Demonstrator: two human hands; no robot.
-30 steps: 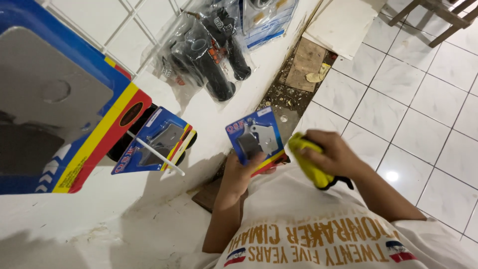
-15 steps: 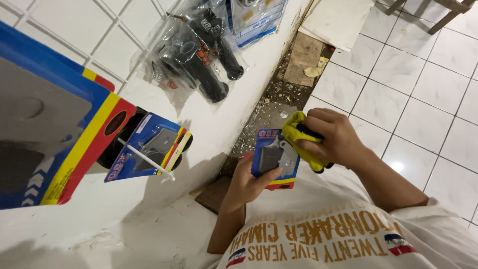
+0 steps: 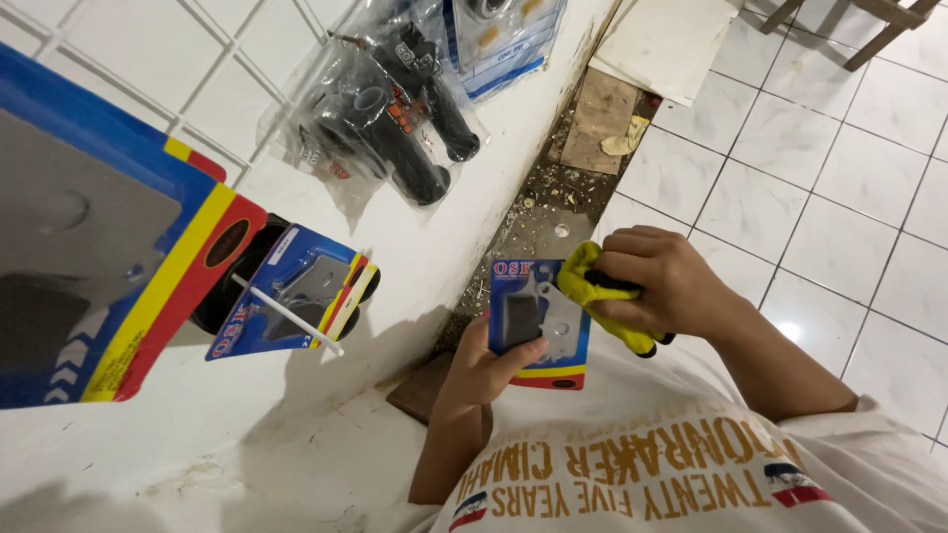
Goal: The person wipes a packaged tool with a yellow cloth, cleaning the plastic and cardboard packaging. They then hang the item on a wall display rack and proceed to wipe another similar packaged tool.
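My left hand (image 3: 482,367) grips a small blue blister pack (image 3: 533,318) with grey brake pads under clear plastic and a yellow and red strip at its bottom. My right hand (image 3: 660,281) clutches a yellow cloth (image 3: 585,286) and presses it against the pack's right upper side. Both hands are held in front of my chest, above the white tiled floor, close to the white wall.
On the wall a white peg (image 3: 286,314) carries more blue packs (image 3: 296,291). A large blue, yellow and red card (image 3: 109,247) hangs at left. Bagged black handle grips (image 3: 395,114) hang higher up. Rubble and a cardboard scrap (image 3: 597,123) lie along the wall base.
The right hand with the yellow cloth moved left onto the pack, which the left hand turned face up and steadied. The view drifted slightly.
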